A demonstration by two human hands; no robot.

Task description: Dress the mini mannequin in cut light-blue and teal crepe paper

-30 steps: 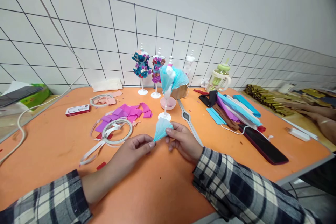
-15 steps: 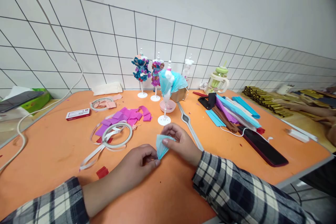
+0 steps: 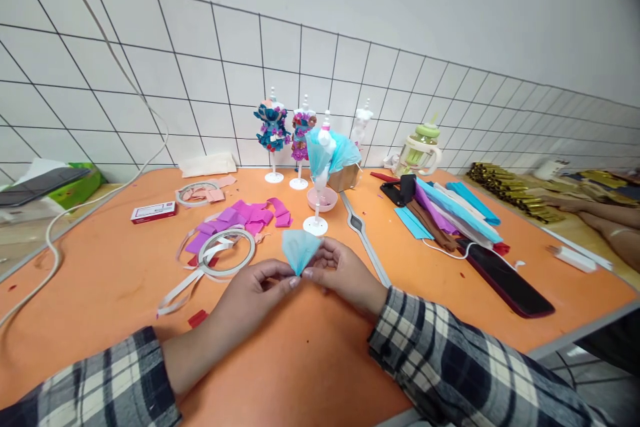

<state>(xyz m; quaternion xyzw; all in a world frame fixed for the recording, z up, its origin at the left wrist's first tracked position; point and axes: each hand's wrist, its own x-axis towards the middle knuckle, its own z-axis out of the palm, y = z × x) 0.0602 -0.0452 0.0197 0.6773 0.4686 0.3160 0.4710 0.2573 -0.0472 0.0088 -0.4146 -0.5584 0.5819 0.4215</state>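
Note:
A small fan of pleated light-blue crepe paper (image 3: 300, 250) stands up between my two hands, just above the orange table (image 3: 100, 293). My left hand (image 3: 253, 297) pinches its lower tip with thumb and forefinger. My right hand (image 3: 345, 273) pinches the same tip from the other side, fingers curled. Right behind them stands a small white mannequin (image 3: 320, 167) draped in the same light-blue paper.
A tape roll (image 3: 226, 250) with loose backing strips and purple paper pieces (image 3: 240, 219) lie to the left. Two decorated mannequins (image 3: 285, 137) stand by the wall. Coloured paper strips (image 3: 450, 210), a dark phone (image 3: 510, 273) and a green cup (image 3: 420, 150) lie right. Another person's arm (image 3: 600, 220) rests far right.
The blue paper went from being folded shut under my right fingers to fanned open and upright. Both hands stayed close together at the table's centre.

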